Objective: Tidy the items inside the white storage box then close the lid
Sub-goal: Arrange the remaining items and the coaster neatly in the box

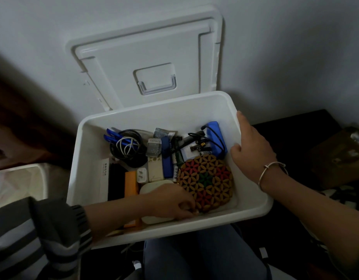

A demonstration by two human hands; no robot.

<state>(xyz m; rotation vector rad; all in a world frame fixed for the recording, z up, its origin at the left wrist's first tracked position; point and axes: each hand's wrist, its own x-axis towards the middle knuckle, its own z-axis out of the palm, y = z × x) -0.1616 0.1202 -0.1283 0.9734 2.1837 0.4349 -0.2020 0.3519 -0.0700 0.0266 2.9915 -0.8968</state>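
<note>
A person's left hand (pixel 174 203) reaches into the white storage box (pixel 134 115), fingers curled round the near edge of a round beaded mat (pixel 205 182) patterned with yellow, red and green flowers. The right hand (pixel 253 150) clasps the box's right rim, with the thumb inside the wall and the fingers over the top. A silver bangle (pixel 273 168) circles that wrist, and a grey striped sleeve (pixel 43 229) covers the left forearm.

The box is a glossy, rounded-corner plastic tub, open. Its near edge lies over the person's blue jeans (pixel 205 255). Its lid (pixel 146 57) stands upright behind it against a pale wall (pixel 285 47), showing a recessed handle (pixel 156 81).

Beneath the left hand lies a rounded white object (pixel 154 188). To its left, side by side, sit an orange box (pixel 131 184), a black item (pixel 116 182) and a long white printed carton (pixel 105 178) against the left wall. At the back left, coiled black and white cables (pixel 126 148) lie over blue pens (pixel 112 136). A white plug (pixel 142 174), a cream packet (pixel 155 168) and a slim blue object (pixel 166 160) fill the middle. At the back right, loose batteries (pixel 203 148) lie beside a blue pack (pixel 215 136) wrapped by a black cable.

Another white container (pixel 17 182) stands at the far left.
</note>
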